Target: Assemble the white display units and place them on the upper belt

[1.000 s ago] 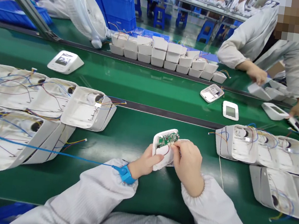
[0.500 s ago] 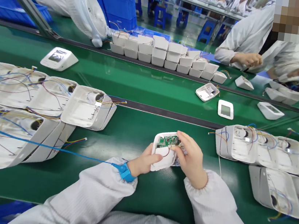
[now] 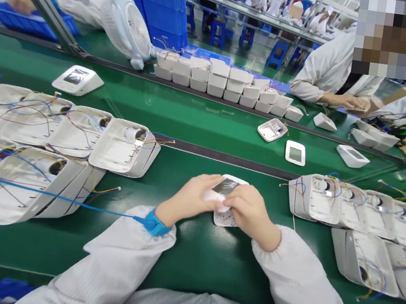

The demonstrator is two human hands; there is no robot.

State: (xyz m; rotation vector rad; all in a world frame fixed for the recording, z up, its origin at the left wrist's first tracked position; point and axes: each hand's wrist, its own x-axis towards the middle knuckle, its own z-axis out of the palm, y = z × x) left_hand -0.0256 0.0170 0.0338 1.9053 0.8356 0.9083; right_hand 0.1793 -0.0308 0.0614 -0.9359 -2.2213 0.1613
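Both hands meet at the middle of the bench around a white display panel (image 3: 224,186), its dark screen facing up. My left hand (image 3: 193,195) grips the panel's left side with thumb and fingers. From the right, my right hand (image 3: 251,209) closes on the same panel, hiding part of the screen. Beneath it, a second white piece (image 3: 225,220) lies on the bench top, mostly covered by the panel and my fingers. A blue wrist strap (image 3: 156,223) with a cord circles my left wrist.
Open white housings with loose wires stand to the left (image 3: 119,148) and right (image 3: 326,200). Across the green belt (image 3: 192,120) lie a white device (image 3: 78,79), a screen panel (image 3: 295,153) and an open cover (image 3: 272,129). Stacked housings (image 3: 217,81) and a co-worker (image 3: 325,78) are beyond.
The panel has been turned over: its green circuit board faced up before, and now its screen does. My left hand has shifted up and over it; the right hand's fingers have curled in.
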